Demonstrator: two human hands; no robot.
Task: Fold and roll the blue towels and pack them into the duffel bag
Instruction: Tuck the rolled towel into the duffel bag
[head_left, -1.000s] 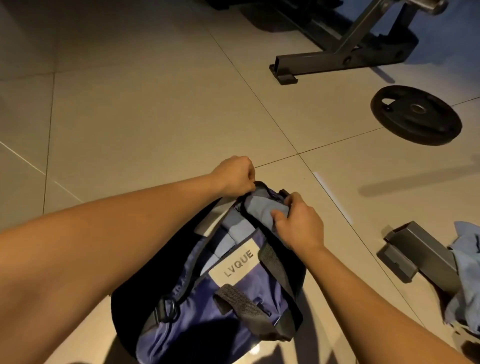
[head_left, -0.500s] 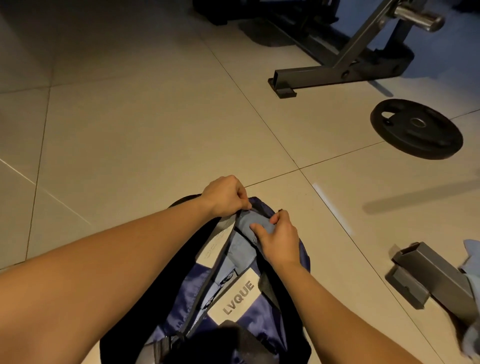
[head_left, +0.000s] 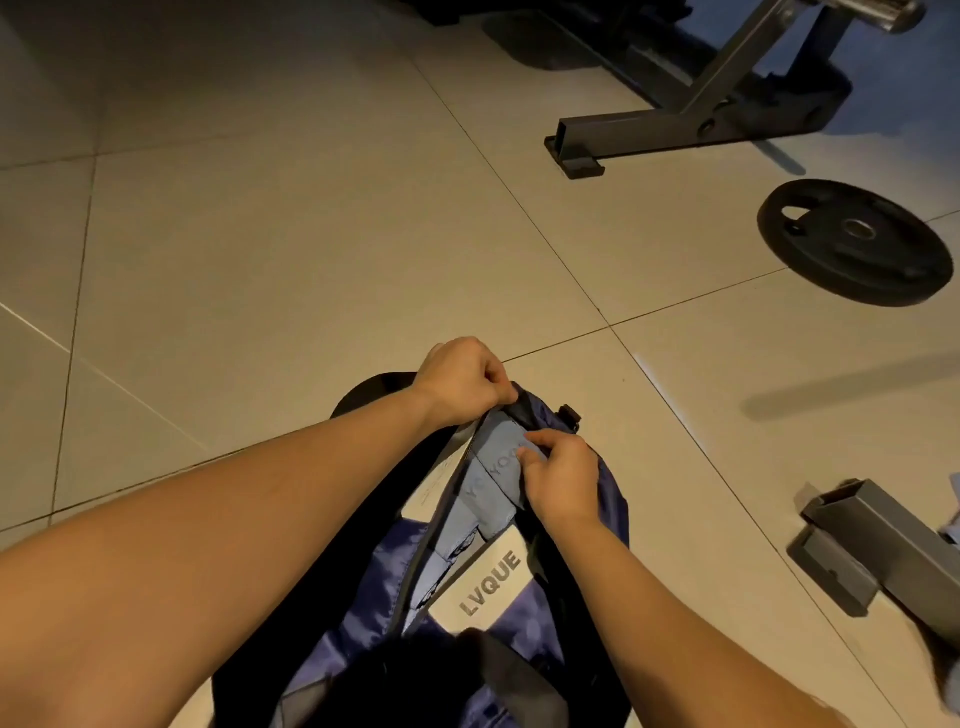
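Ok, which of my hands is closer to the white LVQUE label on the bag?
Right. The right hand pinches the blue towel just beyond the LVQUE label; the left hand grips the rim of the duffel bag at its far end, farther off.

The floor (head_left: 270, 270) left of the bag (head_left: 524, 631) and beyond it is wide and free; far right, a bench frame (head_left: 649, 140) and a plate (head_left: 852, 244) stand in the way; near right lies a metal bar (head_left: 883, 540); the bag mouth is narrow, taken by a towel (head_left: 496, 483), the left hand (head_left: 462, 384) and the right hand (head_left: 561, 478).
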